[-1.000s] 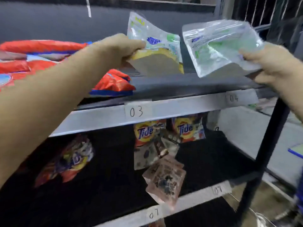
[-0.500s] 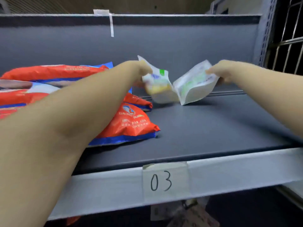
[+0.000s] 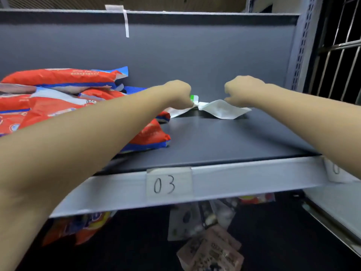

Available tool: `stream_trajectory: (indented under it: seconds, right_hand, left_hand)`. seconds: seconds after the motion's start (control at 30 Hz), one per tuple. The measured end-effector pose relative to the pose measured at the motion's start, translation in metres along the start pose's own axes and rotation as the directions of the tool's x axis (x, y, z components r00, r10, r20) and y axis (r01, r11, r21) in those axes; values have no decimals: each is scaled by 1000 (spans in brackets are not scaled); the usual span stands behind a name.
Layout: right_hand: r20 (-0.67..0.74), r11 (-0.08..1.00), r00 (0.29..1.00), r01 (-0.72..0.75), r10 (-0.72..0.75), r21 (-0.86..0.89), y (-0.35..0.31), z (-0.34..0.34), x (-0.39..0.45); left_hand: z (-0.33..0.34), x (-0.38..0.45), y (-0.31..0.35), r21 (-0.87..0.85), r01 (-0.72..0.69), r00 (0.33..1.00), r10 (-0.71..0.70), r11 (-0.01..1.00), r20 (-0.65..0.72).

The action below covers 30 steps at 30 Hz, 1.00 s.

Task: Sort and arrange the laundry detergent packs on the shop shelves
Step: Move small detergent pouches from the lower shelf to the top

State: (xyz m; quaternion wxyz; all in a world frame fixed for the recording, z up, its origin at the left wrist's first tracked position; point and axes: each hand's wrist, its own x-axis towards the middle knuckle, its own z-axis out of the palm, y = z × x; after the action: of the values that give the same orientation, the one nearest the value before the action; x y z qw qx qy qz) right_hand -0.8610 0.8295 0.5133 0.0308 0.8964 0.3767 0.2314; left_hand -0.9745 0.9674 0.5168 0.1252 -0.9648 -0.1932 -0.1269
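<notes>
Lying in a heap at the shelf's [image 3: 224, 141] left end are red bags [image 3: 64, 90], one overhanging toward the front. Beside them the left hand [image 3: 178, 92] curls its fingers on a white pack [image 3: 180, 110] with a green corner, flat at the back of the shelf. Touching it on the right, a second pack [image 3: 222, 110] lies flat under the right hand [image 3: 239, 89], fingers curled; whether they pinch it I cannot tell. A "03" label [image 3: 169, 183] marks the shelf edge.

Even overhead light on the grey shelf [image 3: 224, 137], soft shadows under the pouches, dim and murky below the shelf, packs there blurred, wide-angle bending at the edges, slight motion softness overall
</notes>
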Motion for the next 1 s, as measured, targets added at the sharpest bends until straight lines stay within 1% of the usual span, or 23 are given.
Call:
stream_trajectory:
  seconds: [0.07, 0.13, 0.2, 0.3, 0.37, 0.43, 0.5, 0.53, 0.57, 0.6, 0.67, 0.7, 0.77, 0.83, 0.9, 1.0]
  right_hand:
    - [-65, 999, 997, 44, -42, 27, -3, -10, -17]
    - [-137, 993, 988, 86, -75, 77, -3, -21, -37]
    - [-185, 983, 977, 131, -105, 131, -1, -29, -59]
    - [-218, 948, 965, 200, -146, 249, 8, -38, -102]
    - [-263, 920, 950, 245, -166, 305, 16, -40, -136]
    - [-324, 898, 931, 278, -165, 340, 24, -37, -174]
    - [-383, 875, 912, 303, -150, 379, 32, -29, -211]
    - [-400, 860, 906, 313, -142, 403, 34, -22, -229]
    - [-406, 843, 904, 319, -133, 434, 36, -14, -246]
    - [-404, 822, 906, 322, -125, 469, 36, -3, -263]
    - [-377, 780, 919, 318, -114, 539, 34, 23, -291]
    - [-345, 762, 932, 304, -113, 571, 31, 38, -301]
    - [-210, 749, 969, 232, -126, 621, 23, 71, -315]
    - [-16, 763, 990, 118, -139, 635, 13, 110, -320]
    - [170, 769, 974, 5, -148, 639, 0, 153, -319]
    - [367, 746, 920, -146, -139, 650, -19, 212, -315]
  left_hand:
    - [-6, -15, 11, -3, -22, 998, 22, 1000, -61]
    - [-9, -37, 23, 22, -17, 987, 20, 1000, -159]
    - [-13, -66, 38, 43, -7, 963, 18, 999, -269]
    - [-21, -113, 64, 35, -7, 922, 21, 999, -386]
    - [-22, -146, 82, -5, -20, 888, 15, 1000, -460]
    - [-16, -180, 99, -61, -52, 836, 10, 997, -549]
    - [-3, -214, 116, -113, -127, 765, 24, 985, -644]
    - [5, -231, 125, -141, -162, 750, 29, 977, -661]
    - [15, -247, 133, -169, -180, 757, 27, 969, -653]
    - [28, -260, 141, -202, -181, 778, 14, 963, -628]
    - [56, -281, 152, -280, -141, 835, -38, 950, -549]
    - [71, -288, 156, -328, -103, 869, -75, 939, -489]
    - [104, -297, 158, -413, -2, 926, -155, 911, -345]
    - [140, -300, 154, -445, 115, 955, -222, 888, -195]
    - [176, -299, 147, -453, 228, 959, -279, 862, -47]
    - [225, -297, 133, -463, 393, 918, -368, 795, 148]
